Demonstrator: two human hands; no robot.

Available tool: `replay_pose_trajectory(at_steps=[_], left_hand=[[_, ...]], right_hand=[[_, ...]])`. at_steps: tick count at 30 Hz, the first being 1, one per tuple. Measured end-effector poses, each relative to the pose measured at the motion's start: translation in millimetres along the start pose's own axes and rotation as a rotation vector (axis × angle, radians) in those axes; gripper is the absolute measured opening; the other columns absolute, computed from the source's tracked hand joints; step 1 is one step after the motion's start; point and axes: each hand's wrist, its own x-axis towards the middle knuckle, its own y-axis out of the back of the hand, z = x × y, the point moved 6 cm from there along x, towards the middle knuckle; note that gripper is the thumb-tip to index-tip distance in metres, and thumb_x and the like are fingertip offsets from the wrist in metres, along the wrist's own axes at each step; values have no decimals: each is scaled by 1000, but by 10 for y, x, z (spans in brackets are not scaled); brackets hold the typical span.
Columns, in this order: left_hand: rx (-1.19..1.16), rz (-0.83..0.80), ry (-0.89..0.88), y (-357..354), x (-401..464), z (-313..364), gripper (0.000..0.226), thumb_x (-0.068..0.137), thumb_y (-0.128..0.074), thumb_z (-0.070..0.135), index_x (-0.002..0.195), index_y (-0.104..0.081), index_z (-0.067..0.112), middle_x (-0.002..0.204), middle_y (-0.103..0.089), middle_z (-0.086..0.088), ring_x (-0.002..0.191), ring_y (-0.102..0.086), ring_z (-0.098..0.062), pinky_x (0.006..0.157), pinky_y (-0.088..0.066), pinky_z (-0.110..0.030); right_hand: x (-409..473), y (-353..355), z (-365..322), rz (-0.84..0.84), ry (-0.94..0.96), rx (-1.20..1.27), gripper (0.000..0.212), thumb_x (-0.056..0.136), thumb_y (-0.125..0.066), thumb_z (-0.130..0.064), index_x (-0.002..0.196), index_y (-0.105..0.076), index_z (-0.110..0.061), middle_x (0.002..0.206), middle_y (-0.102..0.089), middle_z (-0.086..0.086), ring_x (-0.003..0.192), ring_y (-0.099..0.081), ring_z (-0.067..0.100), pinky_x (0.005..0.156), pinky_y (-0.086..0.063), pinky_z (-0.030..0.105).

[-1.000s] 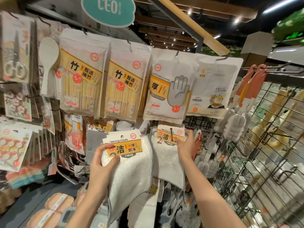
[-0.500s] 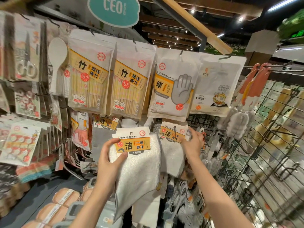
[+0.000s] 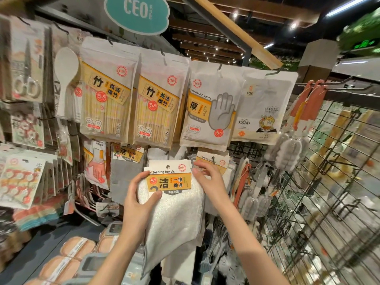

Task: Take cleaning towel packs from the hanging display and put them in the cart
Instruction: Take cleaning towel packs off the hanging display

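A cleaning towel pack point(image 3: 174, 212), white cloth under a yellow and white card, is held in front of the hanging display. My left hand point(image 3: 137, 204) grips its left side, thumb across the lower edge of the card. My right hand point(image 3: 207, 182) holds the card's upper right corner, fingers curled over the edge. Behind my right hand another cleaning towel pack point(image 3: 216, 161) hangs on its hook. A grey cloth pack point(image 3: 125, 175) hangs to the left. No cart is in view.
Bamboo chopstick packs point(image 3: 111, 99), a disposable gloves pack point(image 3: 209, 108) and a white bag point(image 3: 265, 108) hang above. A black wire grid rack point(image 3: 329, 192) with bottle brushes point(image 3: 292, 153) stands right. Orange sponges point(image 3: 78, 249) lie on the low shelf at left.
My right hand left the pack hanging on the hook and moved left onto the pack that my left hand holds. The view shifted slightly.
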Motion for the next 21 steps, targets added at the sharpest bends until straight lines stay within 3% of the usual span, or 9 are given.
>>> replay_pose_trajectory(at_steps=[5,9,10,14,18,21], left_hand=[[-4,-35,-20,-32,-20,19,59,81,-66,-6,121,-53,35,123,-59,8,112,-58,-15,96,-47,-38],[-17,-27,-4,-42,-30,19,63,81,-64,-8,125,-51,36,124,-57,14,108,-59,-3,94,-48,-30],[-26,-14,-1,-32,-49,21,65,81,-64,-8,127,-50,37,126,-56,14,111,-57,-4,96,-47,-31],[-39,11,26,-8,-64,-18,71,80,-65,-7,133,-47,36,129,-53,17,121,-52,-13,102,-43,-41],[-26,-6,36,13,-64,-12,60,80,-68,-4,119,-55,40,120,-60,14,115,-56,-11,95,-48,-40],[-30,-21,70,-2,-59,-33,53,79,-72,2,110,-57,42,118,-62,9,111,-59,-13,88,-51,-36]], right_hand=[[-108,-105,-28,4,24,-66,32,85,-68,-19,117,-62,-16,124,-46,-4,123,-40,9,107,-28,21],[-200,-131,-88,-3,47,-61,37,81,-72,-16,114,-59,-21,121,-49,-8,115,-44,3,90,-30,0],[-237,-140,-113,-12,52,-53,37,79,-73,-16,112,-57,-22,119,-52,-9,112,-47,2,86,-32,0],[-309,-127,-158,-19,34,-8,38,75,-76,-15,100,-48,-22,105,-58,-15,100,-52,-7,78,-41,8],[-280,-107,-138,-11,-44,-7,41,72,-79,-17,87,-43,-29,96,-61,-13,92,-62,10,84,-53,40],[-254,-80,-158,-36,-55,16,33,75,-77,-14,93,-49,-18,92,-62,-14,86,-61,3,85,-53,36]])
